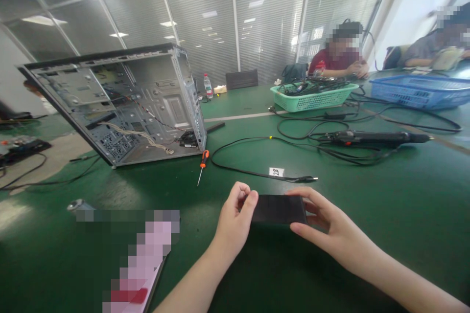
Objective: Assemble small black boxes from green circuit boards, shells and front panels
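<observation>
Both of my hands grip a flat black rectangular object [279,209], like a phone or small drive, just above the green table [367,215]. My left hand [235,222] pinches its left end with thumb and fingers. My right hand [323,225] clasps its right end, thumb under the near edge and fingers over the far edge. An open grey computer case [125,102] stands tilted at the back left. An orange-handled screwdriver [201,164] lies in front of the case.
A black cable [257,173] with a white tag runs ahead of my hands. A black electric screwdriver [374,138] lies at right. A green basket [312,95] and a blue basket [418,90] stand farther back. Two people sit at the far right. A blurred pink object [147,259] lies near left.
</observation>
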Demonstrator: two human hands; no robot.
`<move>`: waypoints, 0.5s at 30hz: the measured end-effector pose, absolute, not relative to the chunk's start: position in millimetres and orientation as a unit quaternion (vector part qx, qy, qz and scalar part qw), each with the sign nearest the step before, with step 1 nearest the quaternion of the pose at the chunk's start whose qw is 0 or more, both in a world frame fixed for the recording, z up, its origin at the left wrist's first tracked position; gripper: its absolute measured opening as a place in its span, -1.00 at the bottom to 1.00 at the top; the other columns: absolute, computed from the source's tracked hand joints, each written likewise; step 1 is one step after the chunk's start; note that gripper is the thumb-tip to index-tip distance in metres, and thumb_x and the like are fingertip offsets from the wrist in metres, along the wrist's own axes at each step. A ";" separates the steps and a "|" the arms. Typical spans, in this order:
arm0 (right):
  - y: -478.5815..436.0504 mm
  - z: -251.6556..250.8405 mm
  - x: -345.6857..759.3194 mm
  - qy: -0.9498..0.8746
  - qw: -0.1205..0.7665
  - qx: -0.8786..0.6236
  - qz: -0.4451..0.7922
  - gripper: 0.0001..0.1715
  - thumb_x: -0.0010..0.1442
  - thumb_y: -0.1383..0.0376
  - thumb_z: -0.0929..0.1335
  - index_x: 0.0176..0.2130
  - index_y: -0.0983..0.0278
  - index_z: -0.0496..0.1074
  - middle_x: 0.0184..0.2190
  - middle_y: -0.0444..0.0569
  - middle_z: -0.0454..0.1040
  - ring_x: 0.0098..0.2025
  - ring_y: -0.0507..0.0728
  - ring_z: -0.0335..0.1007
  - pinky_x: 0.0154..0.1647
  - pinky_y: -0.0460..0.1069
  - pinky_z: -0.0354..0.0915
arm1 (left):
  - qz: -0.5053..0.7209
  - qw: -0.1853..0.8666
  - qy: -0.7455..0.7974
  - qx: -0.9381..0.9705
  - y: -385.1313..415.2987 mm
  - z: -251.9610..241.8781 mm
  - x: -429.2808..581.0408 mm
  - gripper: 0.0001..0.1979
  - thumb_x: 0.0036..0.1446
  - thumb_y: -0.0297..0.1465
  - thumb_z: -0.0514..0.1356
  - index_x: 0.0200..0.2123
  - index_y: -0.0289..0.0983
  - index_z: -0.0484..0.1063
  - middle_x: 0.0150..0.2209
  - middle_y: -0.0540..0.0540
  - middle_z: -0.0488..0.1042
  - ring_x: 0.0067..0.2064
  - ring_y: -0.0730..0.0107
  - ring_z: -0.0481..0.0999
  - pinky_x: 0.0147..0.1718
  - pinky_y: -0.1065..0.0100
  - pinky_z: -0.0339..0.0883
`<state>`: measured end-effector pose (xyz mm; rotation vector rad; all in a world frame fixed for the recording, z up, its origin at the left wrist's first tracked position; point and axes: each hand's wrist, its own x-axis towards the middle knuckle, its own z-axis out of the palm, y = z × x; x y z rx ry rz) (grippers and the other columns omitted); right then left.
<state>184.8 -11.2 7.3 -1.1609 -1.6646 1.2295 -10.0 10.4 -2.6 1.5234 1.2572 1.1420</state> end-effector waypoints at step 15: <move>-6.3 -2.9 182.7 -0.206 0.402 -0.426 0.784 -0.53 0.13 -0.04 0.37 -0.30 0.33 0.35 -0.49 -0.11 0.29 -0.54 -0.05 0.27 -0.55 -0.21 0.29 | 0.410 0.547 0.483 0.547 13.4 7.6 -9.3 -0.51 0.02 0.09 0.07 -0.53 -0.25 0.20 -0.61 0.15 0.04 -0.58 0.55 0.01 -0.56 0.43 -0.08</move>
